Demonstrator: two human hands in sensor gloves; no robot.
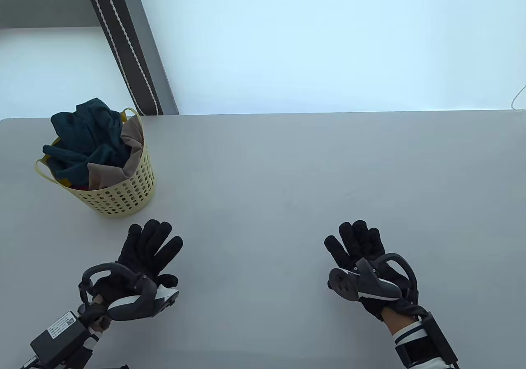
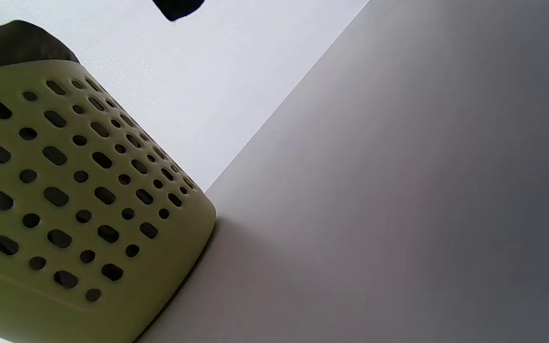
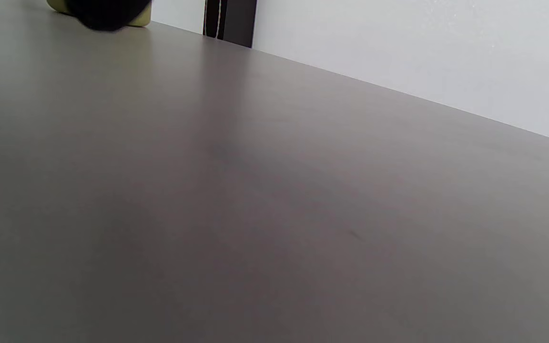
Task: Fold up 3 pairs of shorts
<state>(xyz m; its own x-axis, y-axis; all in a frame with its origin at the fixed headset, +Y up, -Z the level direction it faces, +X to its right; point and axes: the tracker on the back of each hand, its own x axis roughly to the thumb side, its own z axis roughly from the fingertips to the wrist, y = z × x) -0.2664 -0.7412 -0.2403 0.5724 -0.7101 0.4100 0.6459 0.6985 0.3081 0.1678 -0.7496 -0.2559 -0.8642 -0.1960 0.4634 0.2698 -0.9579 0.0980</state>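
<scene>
A pale yellow perforated basket (image 1: 123, 196) stands at the table's left, stuffed with crumpled shorts: a dark teal pair (image 1: 88, 139) on top and a taupe pair (image 1: 123, 157) at its right side. My left hand (image 1: 150, 247) lies flat on the table just below the basket, fingers straight, holding nothing. My right hand (image 1: 357, 243) rests flat farther right, fingers straight and empty. The left wrist view shows the basket wall (image 2: 65, 200) close up with dark fabric (image 2: 12, 43) at its rim and a fingertip (image 2: 177, 8) at the top edge.
The grey table (image 1: 287, 171) meets a white wall along its far edge. A dark striped band (image 1: 123, 44) runs diagonally behind the basket. A thin cord (image 1: 518, 98) hangs at the far right.
</scene>
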